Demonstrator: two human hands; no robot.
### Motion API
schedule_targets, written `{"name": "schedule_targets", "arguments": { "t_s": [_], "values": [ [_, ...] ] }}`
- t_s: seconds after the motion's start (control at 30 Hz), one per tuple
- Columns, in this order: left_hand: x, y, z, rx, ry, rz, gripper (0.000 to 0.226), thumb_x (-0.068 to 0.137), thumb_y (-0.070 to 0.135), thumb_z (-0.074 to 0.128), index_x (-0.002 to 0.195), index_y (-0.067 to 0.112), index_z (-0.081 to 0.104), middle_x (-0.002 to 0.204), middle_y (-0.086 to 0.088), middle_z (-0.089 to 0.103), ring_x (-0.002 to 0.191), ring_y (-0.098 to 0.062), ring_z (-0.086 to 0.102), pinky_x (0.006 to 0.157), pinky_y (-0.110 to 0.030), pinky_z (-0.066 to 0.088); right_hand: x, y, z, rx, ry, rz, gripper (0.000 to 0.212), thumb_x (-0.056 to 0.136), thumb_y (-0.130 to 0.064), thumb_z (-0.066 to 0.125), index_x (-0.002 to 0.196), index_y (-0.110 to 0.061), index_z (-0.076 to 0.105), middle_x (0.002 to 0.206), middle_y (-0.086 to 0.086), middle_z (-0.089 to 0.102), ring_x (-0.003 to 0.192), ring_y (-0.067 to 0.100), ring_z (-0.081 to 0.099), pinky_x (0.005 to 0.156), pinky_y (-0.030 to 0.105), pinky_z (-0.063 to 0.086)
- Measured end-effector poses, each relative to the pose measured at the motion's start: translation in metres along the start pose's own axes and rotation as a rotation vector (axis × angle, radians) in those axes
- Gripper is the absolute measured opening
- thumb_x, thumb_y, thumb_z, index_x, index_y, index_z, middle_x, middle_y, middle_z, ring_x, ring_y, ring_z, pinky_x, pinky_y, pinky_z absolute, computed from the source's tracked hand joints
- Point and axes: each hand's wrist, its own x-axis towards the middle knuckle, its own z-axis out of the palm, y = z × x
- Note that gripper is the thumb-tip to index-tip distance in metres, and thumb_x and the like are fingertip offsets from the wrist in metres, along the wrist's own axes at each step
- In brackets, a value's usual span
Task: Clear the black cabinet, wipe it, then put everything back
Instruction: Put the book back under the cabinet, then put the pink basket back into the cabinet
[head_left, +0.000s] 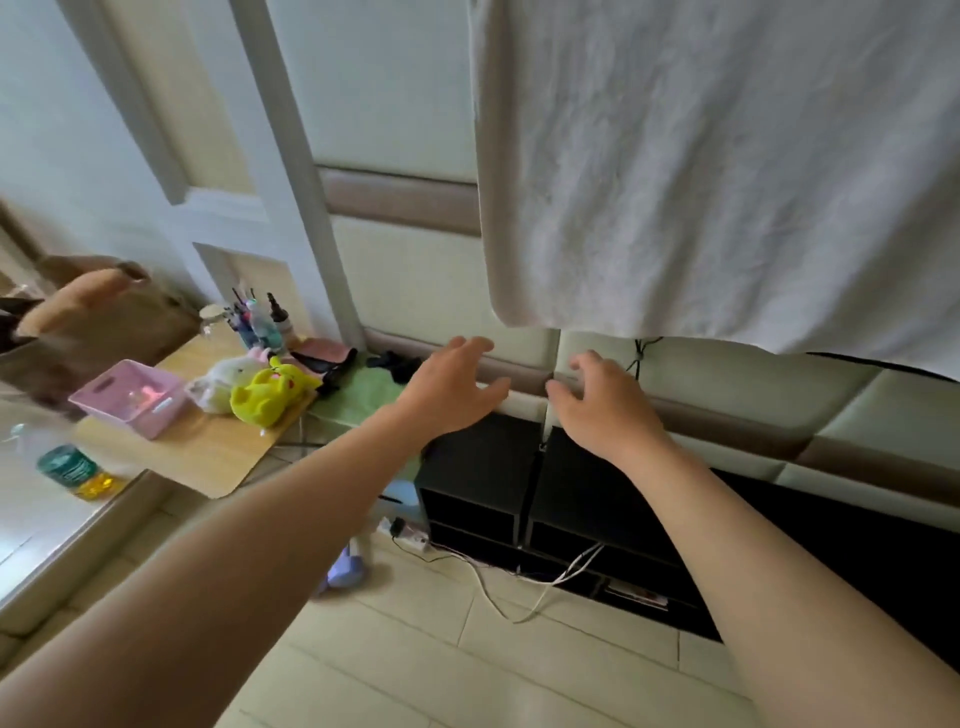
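The low black cabinet (597, 493) stands against the padded wall, its top bare where visible. Above the cabinet's left part, my left hand (452, 384) hovers with fingers spread and nothing in it. My right hand (602, 405) is beside it, also empty with fingers apart. To the left, a wooden board (208, 457) holds a yellow plush toy (270, 389), a white plush toy (223, 382), a pink basket (130, 397) and a cup of pens and bottles (254, 322). A green cloth (363, 395) lies between the board and the cabinet, with a black object (395, 364) on it.
A large white cloth (727, 166) hangs over the wall above the cabinet. Cables and a power strip (410, 535) lie on the tiled floor before the cabinet. A green and yellow bottle (78, 470) sits at the left window ledge. A brown bag (104, 312) stands behind the board.
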Motion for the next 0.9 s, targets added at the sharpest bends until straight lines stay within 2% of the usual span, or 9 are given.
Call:
{"name": "schedule_targets", "arguments": {
  "t_s": [0.2,0.33,0.47,0.7,0.9],
  "values": [
    [-0.025,-0.074,-0.099,0.001,0.078,0.005,0.064,0.092,0.049,0.061,0.148,0.024,0.042,0.138,-0.001,0.052,0.124,-0.023,0.053,0.103,-0.043,0.048,0.02,-0.113,0.034,0.008,-0.002,-0.066,0.054,0.098,-0.045,0.05,0.145,-0.018,0.044,0.137,0.01,0.051,0.122,0.027,0.052,0.099,0.041,0.046],
    [-0.045,-0.135,-0.159,0.03,0.161,-0.068,0.063,0.093,0.048,0.062,0.147,0.021,0.043,0.137,-0.006,0.053,0.124,-0.026,0.052,0.103,-0.041,0.046,0.029,-0.181,0.066,0.014,-0.024,-0.127,0.051,0.098,-0.043,0.05,0.142,-0.016,0.046,0.135,0.013,0.053,0.119,0.029,0.053,0.088,0.032,0.039],
    [-0.066,-0.188,-0.206,0.016,0.239,-0.15,0.063,0.092,0.047,0.063,0.146,0.018,0.045,0.14,-0.009,0.053,0.126,-0.028,0.052,0.104,-0.044,0.046,0.029,-0.24,0.091,0.018,-0.056,-0.177,0.052,0.097,-0.042,0.051,0.141,-0.014,0.048,0.134,0.014,0.055,0.12,0.03,0.054,0.094,0.035,0.043],
    [-0.093,-0.257,-0.257,0.052,0.323,-0.254,0.059,0.089,0.048,0.065,0.138,0.018,0.053,0.126,-0.007,0.059,0.112,-0.027,0.06,0.092,-0.043,0.053,0.036,-0.313,0.124,0.015,-0.103,-0.265,0.05,0.098,-0.038,0.052,0.139,-0.01,0.048,0.13,0.016,0.056,0.118,0.031,0.054,0.093,0.036,0.043],
    [-0.107,-0.298,-0.274,0.136,0.338,-0.324,0.052,0.089,0.047,0.066,0.129,0.016,0.058,0.121,-0.007,0.062,0.109,-0.026,0.06,0.089,-0.04,0.053,0.06,-0.351,0.153,0.052,-0.171,-0.315,0.052,0.099,-0.038,0.053,0.141,-0.009,0.048,0.131,0.017,0.056,0.122,0.033,0.053,0.099,0.038,0.043]
  ]
}}
